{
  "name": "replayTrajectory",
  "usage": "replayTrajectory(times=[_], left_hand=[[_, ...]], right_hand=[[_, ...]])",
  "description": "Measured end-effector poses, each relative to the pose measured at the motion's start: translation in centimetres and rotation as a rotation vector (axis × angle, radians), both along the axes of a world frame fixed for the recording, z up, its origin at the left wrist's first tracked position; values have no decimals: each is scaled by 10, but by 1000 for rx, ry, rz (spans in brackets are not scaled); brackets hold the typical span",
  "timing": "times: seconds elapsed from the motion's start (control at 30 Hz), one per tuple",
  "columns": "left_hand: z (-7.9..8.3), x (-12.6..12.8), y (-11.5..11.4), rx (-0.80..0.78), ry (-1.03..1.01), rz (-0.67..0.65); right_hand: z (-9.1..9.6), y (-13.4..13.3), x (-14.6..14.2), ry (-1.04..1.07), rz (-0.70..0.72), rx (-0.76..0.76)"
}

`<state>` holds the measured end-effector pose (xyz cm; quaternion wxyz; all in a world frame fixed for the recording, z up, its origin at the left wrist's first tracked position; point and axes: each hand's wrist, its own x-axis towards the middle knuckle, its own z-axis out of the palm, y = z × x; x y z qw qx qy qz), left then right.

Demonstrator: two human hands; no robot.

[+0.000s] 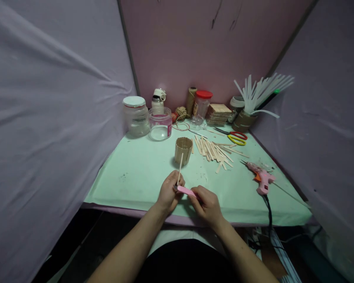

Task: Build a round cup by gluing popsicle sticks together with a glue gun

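My left hand [168,191] is closed around a thin wooden stick [180,167] that points up and away from me. My right hand [207,205] pinches a small pink tool [186,191], perhaps a cutter, whose tip meets the base of the stick by my left fingers. Both hands hover over the near edge of the pale green table [135,177]. Just beyond them stands a small round cup built of wooden sticks [183,149].
A pile of flat wooden sticks [214,151] lies right of the cup, with scissors [234,136] behind it. A pink glue gun [261,177] rests at the right, its cord hanging off the edge. Jars [161,123], twine and a holder of white strips [250,106] line the back. Purple cloth walls close in on both sides.
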<state>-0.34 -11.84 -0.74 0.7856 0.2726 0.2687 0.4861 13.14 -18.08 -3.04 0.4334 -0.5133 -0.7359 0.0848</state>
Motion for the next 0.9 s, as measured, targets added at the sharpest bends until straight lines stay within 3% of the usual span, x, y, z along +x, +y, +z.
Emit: replayTrajectory(times=[0.9], left_hand=[[-1, -1, 0, -28, -41, 0]], right_hand=[[-2, -3, 0, -53, -73, -19]])
